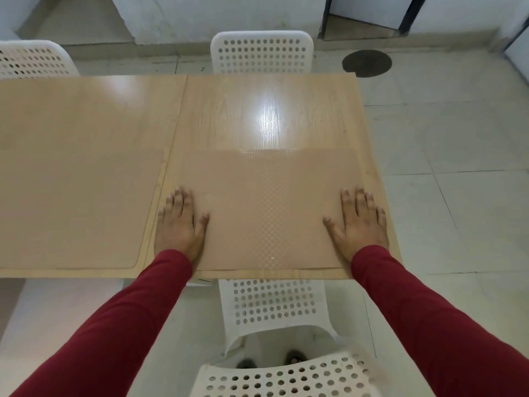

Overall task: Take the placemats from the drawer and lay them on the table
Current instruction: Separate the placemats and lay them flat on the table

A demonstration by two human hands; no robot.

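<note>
Closest to me, a white perforated chair [274, 376] sits tucked under the near edge of the table [257, 110], with two feet just visible on the floor beneath it. Just past that edge, my left hand [179, 224] and right hand [359, 224] lie flat with fingers straight and spread, gripping nothing, each pressing down on one short end of a tan placemat [266, 207]. That mat lies flat on the right tabletop panel, its long axis running left to right, parallel to the near table edge and just inside it; my red sleeves cover its two near corners. A second placemat [71, 207] lies on the left panel in the same orientation, cut off by the left border, and its colour blends with the wood so the far edge is hard to trace. Beyond the table stand two more white chairs, one [262, 53] opposite me and one [31, 60] at the far left, partly cropped.
</note>
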